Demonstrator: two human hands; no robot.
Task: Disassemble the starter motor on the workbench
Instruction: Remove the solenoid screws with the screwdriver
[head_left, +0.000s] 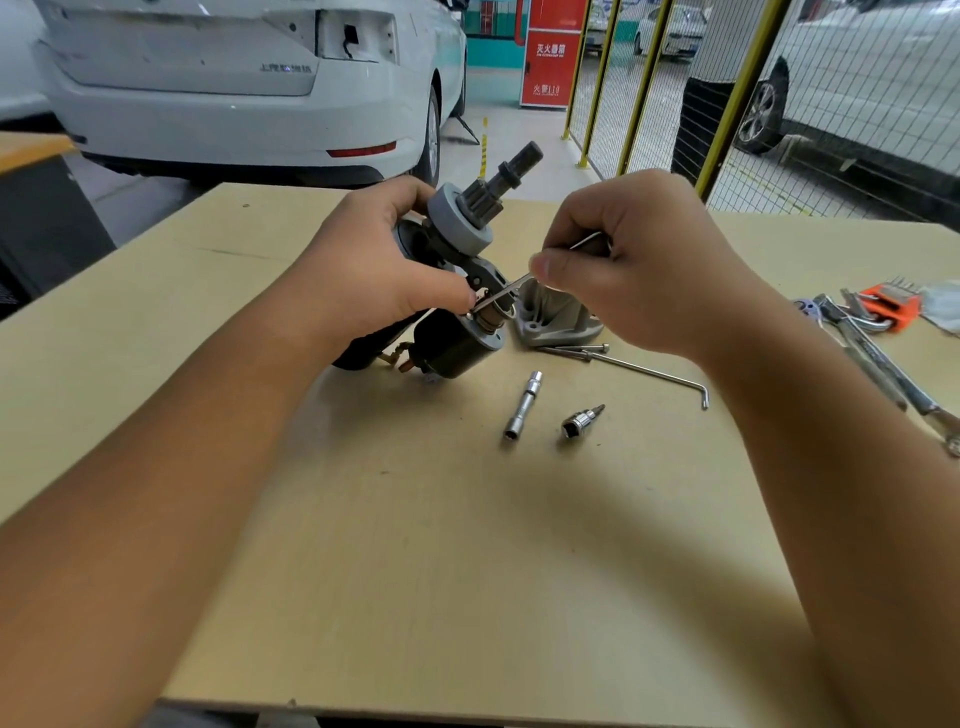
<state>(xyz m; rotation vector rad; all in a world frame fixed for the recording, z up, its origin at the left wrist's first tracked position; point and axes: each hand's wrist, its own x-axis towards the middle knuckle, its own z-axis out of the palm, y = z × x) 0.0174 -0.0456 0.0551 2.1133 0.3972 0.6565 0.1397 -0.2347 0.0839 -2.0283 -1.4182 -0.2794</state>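
Observation:
The starter motor is tilted up over the workbench, its pinion gear and shaft pointing to the upper right. My left hand grips its dark body from the left, thumb near the solenoid. My right hand pinches a thin hex key, whose tip reaches the joint above the solenoid. The removed grey nose housing lies on the bench just behind the solenoid.
Two long bolts and a long hex key lie right of the motor. A socket extension and a bit socket lie nearer me. Wrenches and an orange hex-key holder sit at the right edge. A white car stands behind.

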